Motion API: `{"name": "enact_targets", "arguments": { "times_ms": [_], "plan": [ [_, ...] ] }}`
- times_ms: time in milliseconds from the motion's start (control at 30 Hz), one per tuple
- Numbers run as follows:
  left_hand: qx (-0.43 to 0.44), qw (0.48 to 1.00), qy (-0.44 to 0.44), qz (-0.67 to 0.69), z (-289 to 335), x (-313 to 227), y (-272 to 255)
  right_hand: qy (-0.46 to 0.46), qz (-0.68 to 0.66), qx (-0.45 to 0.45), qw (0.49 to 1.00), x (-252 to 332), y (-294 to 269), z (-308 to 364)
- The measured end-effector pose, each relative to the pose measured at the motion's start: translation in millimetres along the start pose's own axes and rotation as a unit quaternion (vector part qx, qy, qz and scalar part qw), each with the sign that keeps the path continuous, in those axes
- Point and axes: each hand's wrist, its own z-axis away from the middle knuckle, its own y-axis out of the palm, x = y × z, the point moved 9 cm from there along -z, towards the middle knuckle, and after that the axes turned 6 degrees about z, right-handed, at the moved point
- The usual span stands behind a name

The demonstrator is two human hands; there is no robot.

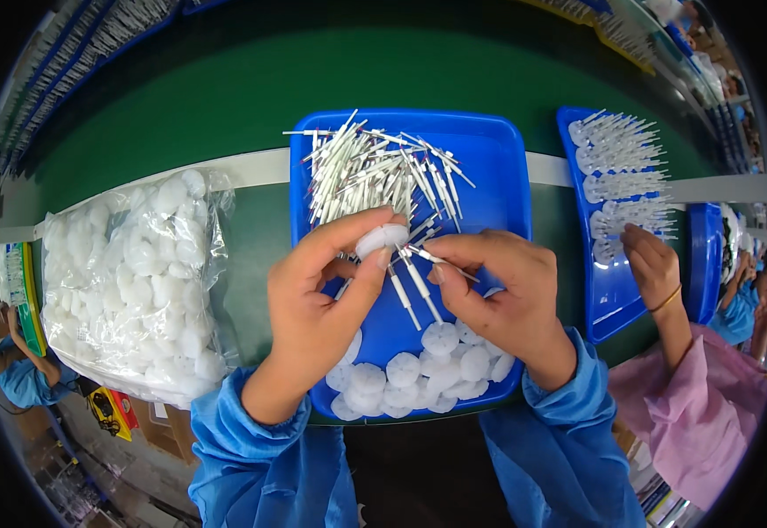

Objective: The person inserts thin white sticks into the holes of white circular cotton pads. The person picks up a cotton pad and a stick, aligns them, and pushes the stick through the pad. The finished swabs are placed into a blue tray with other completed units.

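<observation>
No legible txt, nos., brands or signs in view — a sm. pale patch on the cardboard carton point(171, 433), lower L, is too sm. to make out, so can't tell if it's a label.
</observation>
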Motion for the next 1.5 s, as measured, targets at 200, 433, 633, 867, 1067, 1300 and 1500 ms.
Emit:
{"name": "enact_targets", "arguments": {
  "times_ms": [200,433,633,867,1067,1300,1500],
  "plan": [
    [-0.010,1.000,0.025,-0.016,0.5,-3.7,-3.0,0.006,0.005,-0.008,1.000,-4.0,4.3,4.2],
    [0.012,0.966,0.133,-0.221,-1.2,-30.5,5.3,0.057,-0.022,0.011,0.998,-7.7,11.3,6.6],
    [0.046,0.909,0.234,-0.343,1.3,-43.0,16.4,-0.021,0.102,-0.005,0.995,2.3,8.8,-1.9],
    [0.028,0.907,0.185,-0.376,11.0,-36.5,23.5,-0.071,0.245,-0.046,0.966,18.7,7.5,0.8],
    [0.015,0.934,0.123,-0.336,12.9,-30.6,20.7,-0.094,0.179,-0.043,0.978,12.3,14.9,0.4],
    [0.024,0.970,0.096,-0.222,3.8,-18.8,12.3,-0.072,0.159,-0.052,0.983,8.6,6.5,1.6],
    [0.061,0.953,0.135,-0.263,2.5,-29.4,15.1,-0.048,0.021,-0.018,0.998,0.5,-3.6,-8.5]
  ]
}}
